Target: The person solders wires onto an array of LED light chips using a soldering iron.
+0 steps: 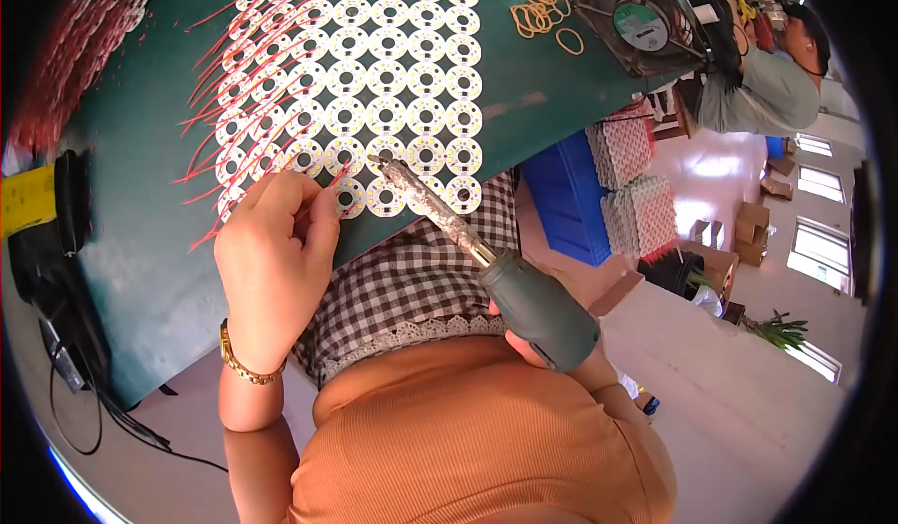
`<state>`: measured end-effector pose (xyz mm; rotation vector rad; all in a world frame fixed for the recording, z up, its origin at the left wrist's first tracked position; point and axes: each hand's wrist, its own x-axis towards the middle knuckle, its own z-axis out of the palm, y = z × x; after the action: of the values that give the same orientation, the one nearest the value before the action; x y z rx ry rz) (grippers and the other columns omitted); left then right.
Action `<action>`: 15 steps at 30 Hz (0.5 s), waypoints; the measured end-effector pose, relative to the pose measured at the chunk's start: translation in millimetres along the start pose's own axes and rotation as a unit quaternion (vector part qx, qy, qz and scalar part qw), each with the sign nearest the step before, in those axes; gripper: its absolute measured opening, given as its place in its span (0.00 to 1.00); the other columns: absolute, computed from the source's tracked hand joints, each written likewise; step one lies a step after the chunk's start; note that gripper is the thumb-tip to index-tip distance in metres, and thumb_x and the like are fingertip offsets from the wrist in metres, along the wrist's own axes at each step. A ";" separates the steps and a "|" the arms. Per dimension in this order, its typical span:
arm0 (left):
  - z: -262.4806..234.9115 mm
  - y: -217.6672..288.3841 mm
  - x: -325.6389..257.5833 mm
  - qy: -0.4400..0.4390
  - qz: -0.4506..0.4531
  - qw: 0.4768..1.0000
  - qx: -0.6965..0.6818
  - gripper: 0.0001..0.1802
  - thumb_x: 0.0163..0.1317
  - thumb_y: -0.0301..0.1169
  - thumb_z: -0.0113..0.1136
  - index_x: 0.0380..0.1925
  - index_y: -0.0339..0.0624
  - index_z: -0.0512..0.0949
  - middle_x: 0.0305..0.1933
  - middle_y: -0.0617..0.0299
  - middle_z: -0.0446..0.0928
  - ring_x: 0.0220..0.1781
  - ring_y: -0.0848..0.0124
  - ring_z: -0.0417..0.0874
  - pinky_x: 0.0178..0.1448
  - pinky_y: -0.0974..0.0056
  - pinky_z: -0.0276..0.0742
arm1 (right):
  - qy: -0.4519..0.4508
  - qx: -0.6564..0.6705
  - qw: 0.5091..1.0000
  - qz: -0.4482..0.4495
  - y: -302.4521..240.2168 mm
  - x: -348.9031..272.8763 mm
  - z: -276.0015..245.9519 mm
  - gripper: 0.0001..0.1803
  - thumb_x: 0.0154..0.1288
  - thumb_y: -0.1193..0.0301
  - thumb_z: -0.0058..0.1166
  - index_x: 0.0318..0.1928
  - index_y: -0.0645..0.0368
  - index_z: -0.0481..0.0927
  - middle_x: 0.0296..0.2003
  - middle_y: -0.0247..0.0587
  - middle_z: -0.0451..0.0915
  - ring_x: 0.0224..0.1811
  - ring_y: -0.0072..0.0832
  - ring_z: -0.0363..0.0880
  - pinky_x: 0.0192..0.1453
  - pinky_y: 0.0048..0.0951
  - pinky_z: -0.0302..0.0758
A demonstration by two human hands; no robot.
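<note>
On a dark green counter (pixel 140 243) lies a panel (pixel 374 75) of round white LED boards, joined in rows, with thin red wires (pixel 224 103) trailing off its left side. The left hand (pixel 276 262) rests at the panel's near left corner, its grip pinched shut on a red wire end (pixel 339 174) that it holds against a board (pixel 351 198) in the nearest row. The right hand (pixel 524 342) is mostly hidden behind the grey-green handle of a soldering iron (pixel 468 239); its grip is wrapped around that handle. The iron slants up and left, its crusted tip just above the near edge of the panel, right of the pinched wire and close to it. On the far side of the counter lie loose rubber bands (pixel 538 9), and right of them a black square fan (pixel 641 21). A heap of red wire (pixel 79 51) sits at the far left. Another person (pixel 767 75) sits at the far right.
</note>
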<state>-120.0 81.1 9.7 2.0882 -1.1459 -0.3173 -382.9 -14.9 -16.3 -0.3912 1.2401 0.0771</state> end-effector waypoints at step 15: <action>2.4 0.0 2.2 0.007 0.009 0.999 0.036 0.09 0.58 0.25 0.65 0.23 0.40 0.74 0.21 0.60 0.74 0.20 0.64 0.74 0.25 0.61 0.67 | -0.014 -0.204 0.926 -0.316 28.9 15.7 -17.1 0.12 0.69 0.70 0.57 0.51 0.58 0.78 0.37 0.30 0.80 0.35 0.17 0.79 0.39 0.21 0.76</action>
<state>-120.0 78.2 8.2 2.1390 -1.1824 -0.2550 -401.0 4.0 -42.6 -1.1339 1.0150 -0.2168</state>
